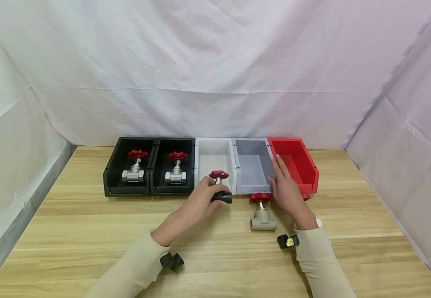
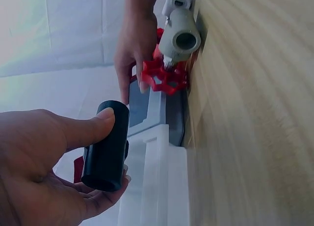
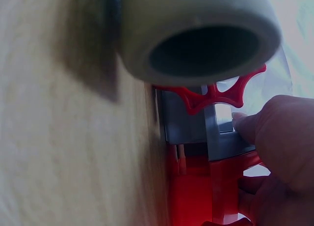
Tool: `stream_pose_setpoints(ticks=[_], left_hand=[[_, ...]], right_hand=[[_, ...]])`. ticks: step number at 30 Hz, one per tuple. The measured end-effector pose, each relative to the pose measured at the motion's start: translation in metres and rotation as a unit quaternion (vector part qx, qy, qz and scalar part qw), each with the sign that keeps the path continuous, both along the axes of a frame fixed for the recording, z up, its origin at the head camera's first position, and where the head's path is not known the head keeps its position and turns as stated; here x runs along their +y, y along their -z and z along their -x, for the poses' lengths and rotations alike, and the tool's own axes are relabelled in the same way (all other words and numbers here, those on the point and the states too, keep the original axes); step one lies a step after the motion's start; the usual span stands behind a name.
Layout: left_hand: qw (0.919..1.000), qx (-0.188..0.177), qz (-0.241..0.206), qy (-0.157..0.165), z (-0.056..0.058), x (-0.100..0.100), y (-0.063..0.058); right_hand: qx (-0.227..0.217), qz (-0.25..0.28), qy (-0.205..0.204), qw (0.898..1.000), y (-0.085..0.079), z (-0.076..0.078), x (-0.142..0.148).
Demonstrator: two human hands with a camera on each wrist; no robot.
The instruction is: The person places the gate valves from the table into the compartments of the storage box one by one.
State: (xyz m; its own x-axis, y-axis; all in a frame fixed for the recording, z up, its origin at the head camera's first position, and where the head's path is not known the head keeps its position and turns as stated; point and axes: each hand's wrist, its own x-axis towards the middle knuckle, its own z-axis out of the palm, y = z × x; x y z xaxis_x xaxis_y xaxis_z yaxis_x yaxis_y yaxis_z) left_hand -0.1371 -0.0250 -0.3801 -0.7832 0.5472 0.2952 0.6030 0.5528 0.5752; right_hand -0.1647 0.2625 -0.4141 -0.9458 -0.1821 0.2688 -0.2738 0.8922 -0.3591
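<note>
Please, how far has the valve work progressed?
Looks done: metal valves sit in both black bins. In hand: the left hand holds a black valve at the white bin. Probably remaining: the beige valve before the grey bin, and another red handle beside the right hand.

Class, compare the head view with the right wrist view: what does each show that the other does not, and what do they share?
Only the head view: two black open-fronted bins, each holding a silver metal valve, and the left hand gripping a black tubular valve.

Only the right wrist view: the dark round opening in the camera-facing end of the beige tee-shaped valve.

Both: that beige valve's body and red handwheel, the right hand, the grey rectangular bin, the red rectangular bin and the wood-grain tabletop.
</note>
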Motion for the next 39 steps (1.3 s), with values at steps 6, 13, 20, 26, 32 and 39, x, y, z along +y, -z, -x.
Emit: stream_pose_setpoints(ticks=[6,13,20,26,32,39], left_hand=[[0.9998,0.017,0.0,-0.006,0.011,0.003,-0.003],[0.9994,0.015,-0.002,-0.031,0.025,0.01,-0.001],[0.9985,0.004,0.008,-0.055,0.034,0.016,0.0],[0.9973,-0.017,0.016,-0.069,0.041,0.016,0.001],[0.996,-0.025,0.027,-0.081,0.05,0.018,0.007],[0.9939,-0.049,0.039,-0.091,0.06,0.024,0.013]], right_hand=[[0.001,0.0,0.0,1.0,0.001,0.0,0.0],[0.007,-0.002,0.0,1.0,0.001,0.0,0.0],[0.006,0.0,0.002,1.0,0.0,0.0,0.0],[0.006,-0.001,0.002,1.0,0.0,0.001,-0.001],[-0.002,-0.002,0.001,1.0,0.001,0.003,0.0],[-0.001,-0.004,0.003,1.0,0.001,0.002,0.0]])
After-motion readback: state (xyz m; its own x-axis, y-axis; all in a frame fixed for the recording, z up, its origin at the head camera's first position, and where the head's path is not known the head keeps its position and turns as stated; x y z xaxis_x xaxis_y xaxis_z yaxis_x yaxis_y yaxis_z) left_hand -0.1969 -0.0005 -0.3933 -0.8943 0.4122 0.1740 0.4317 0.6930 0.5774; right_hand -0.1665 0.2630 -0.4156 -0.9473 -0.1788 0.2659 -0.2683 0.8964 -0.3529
